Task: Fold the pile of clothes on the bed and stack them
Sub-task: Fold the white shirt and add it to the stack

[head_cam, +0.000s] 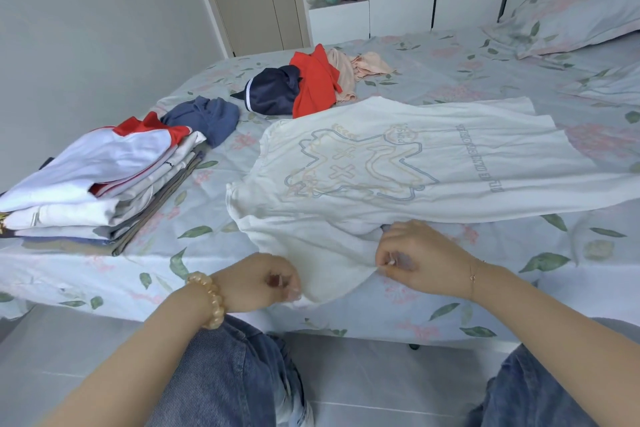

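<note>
Progress: roughly halfway is judged; several garments are already folded, one is being worked on, and a handful are left loose.
Folded stack: set at the left on the bed, near its front edge; several flat layers are seen, a white piece with red trim on top.
Blue garment: left crumpled just behind and to the right of the stack, not yet folded.
Unfolded pile: lying further back near the middle of the bed; a navy piece, a red piece and pale peach pieces are heaped together, still to be folded.
White T-shirt: spread flat across the bed's centre and right, printed side up, its near sleeve hanging towards the front edge; folding appears only just begun.
Left hand: fingers are curled, pinching the lower edge of that sleeve at the bed's front edge.
Right hand: fingers are curled, pinching the same sleeve's edge a little higher and to the right.
Shirt relative to hands: the sleeve is held taut between both hands; the body of the shirt lies beyond them.
Pillow: seen at the far right corner.
</note>
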`<action>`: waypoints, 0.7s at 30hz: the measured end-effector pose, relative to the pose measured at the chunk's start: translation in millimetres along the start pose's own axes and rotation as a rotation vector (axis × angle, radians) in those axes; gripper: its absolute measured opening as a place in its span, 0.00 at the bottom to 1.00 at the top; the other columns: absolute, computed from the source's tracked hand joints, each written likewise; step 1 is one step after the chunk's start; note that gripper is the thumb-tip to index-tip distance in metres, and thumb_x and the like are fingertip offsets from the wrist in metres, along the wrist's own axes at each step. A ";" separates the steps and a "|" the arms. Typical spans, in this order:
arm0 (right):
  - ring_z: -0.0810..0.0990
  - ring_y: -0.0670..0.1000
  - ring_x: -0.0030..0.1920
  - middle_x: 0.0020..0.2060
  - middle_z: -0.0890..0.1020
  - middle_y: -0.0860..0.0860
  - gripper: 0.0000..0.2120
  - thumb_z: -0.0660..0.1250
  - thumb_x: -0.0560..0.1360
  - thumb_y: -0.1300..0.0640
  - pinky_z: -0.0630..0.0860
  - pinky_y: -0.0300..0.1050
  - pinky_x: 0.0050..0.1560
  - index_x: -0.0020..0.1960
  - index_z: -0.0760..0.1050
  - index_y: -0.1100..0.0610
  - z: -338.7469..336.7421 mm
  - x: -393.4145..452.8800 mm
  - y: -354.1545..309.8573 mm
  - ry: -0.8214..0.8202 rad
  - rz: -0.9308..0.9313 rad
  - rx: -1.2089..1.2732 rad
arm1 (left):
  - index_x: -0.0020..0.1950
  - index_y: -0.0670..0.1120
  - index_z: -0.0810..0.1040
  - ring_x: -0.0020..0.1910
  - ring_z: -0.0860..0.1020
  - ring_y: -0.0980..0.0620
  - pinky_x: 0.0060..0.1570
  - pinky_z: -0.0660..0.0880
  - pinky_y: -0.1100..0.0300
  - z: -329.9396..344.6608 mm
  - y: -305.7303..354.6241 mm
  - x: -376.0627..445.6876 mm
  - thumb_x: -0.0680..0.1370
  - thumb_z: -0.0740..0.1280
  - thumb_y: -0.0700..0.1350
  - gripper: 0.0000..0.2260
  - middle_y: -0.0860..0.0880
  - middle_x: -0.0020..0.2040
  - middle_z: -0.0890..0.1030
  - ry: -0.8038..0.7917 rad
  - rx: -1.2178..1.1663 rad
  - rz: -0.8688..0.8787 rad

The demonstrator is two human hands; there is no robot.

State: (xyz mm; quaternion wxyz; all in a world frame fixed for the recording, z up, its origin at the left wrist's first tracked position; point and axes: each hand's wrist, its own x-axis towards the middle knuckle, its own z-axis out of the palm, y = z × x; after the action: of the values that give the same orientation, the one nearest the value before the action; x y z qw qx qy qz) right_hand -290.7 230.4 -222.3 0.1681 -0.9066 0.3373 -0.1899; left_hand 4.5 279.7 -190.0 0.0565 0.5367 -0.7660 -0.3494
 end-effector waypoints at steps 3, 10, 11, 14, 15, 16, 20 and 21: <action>0.75 0.43 0.38 0.38 0.83 0.48 0.05 0.72 0.74 0.52 0.73 0.39 0.45 0.45 0.82 0.53 16.9 -5.4 -9.7 -0.227 0.094 0.172 | 0.42 0.51 0.81 0.35 0.71 0.63 0.41 0.68 0.72 0.6 0.7 -15.1 0.77 0.69 0.47 0.05 0.60 0.34 0.75 -0.272 0.187 -0.176; 0.75 0.39 0.37 0.39 0.83 0.45 0.06 0.72 0.74 0.62 0.71 0.33 0.42 0.49 0.83 0.54 24.4 -11.5 -14.1 -0.321 0.244 0.624 | 0.53 0.47 0.81 0.52 0.77 0.52 0.58 0.72 0.59 -7.9 27.7 6.2 0.78 0.63 0.57 0.15 0.53 0.51 0.81 -0.305 0.508 -0.398; 0.77 0.41 0.39 0.41 0.84 0.48 0.06 0.72 0.74 0.63 0.73 0.35 0.44 0.49 0.83 0.54 14.6 -13.2 -8.6 -0.246 0.293 0.673 | 0.52 0.50 0.80 0.51 0.77 0.54 0.56 0.73 0.60 -6.5 35.9 13.4 0.79 0.62 0.57 0.13 0.54 0.51 0.80 -0.198 0.526 -0.324; 0.80 0.48 0.41 0.40 0.84 0.54 0.06 0.69 0.74 0.68 0.77 0.42 0.45 0.47 0.82 0.60 -20.8 -22.7 23.5 0.143 0.496 0.790 | 0.52 0.53 0.78 0.43 0.73 0.57 0.52 0.74 0.59 4.4 63.8 48.4 0.79 0.63 0.54 0.08 0.56 0.47 0.77 0.070 0.416 -0.092; 0.80 0.51 0.40 0.39 0.83 0.55 0.04 0.68 0.75 0.68 0.77 0.43 0.44 0.46 0.81 0.62 -32.5 -27.7 37.1 0.247 0.596 0.781 | 0.52 0.53 0.78 0.43 0.73 0.57 0.51 0.73 0.59 10.0 72.4 64.8 0.79 0.63 0.54 0.08 0.56 0.47 0.77 0.119 0.415 -0.039; 0.79 0.52 0.38 0.38 0.82 0.56 0.03 0.68 0.76 0.67 0.76 0.43 0.41 0.45 0.80 0.63 -42.5 -34.2 50.5 0.318 0.709 0.752 | 0.53 0.52 0.76 0.43 0.73 0.56 0.50 0.73 0.59 16.5 80.0 82.9 0.79 0.63 0.54 0.08 0.55 0.48 0.76 0.166 0.423 0.005; 0.79 0.53 0.30 0.35 0.83 0.58 0.08 0.66 0.78 0.61 0.78 0.42 0.28 0.49 0.78 0.66 -59.2 -65.5 89.2 0.482 1.173 0.894 | 0.60 0.49 0.71 0.55 0.71 0.51 0.53 0.74 0.53 40.4 93.0 148.3 0.77 0.64 0.50 0.12 0.51 0.57 0.71 0.235 0.479 0.064; 0.81 0.54 0.30 0.36 0.84 0.59 0.10 0.66 0.78 0.58 0.79 0.42 0.27 0.50 0.77 0.66 -61.2 -71.1 94.0 0.525 1.229 0.990 | 0.61 0.48 0.70 0.57 0.70 0.50 0.53 0.74 0.53 44.6 91.9 160.1 0.76 0.65 0.47 0.14 0.50 0.59 0.70 0.216 0.489 0.063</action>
State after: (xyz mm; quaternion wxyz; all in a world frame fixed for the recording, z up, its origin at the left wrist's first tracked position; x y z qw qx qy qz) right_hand -420.0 200.3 -226.1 0.5370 -0.3082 0.6781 -0.3960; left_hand -154.9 179.5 -214.8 0.0176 0.5447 -0.8333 -0.0927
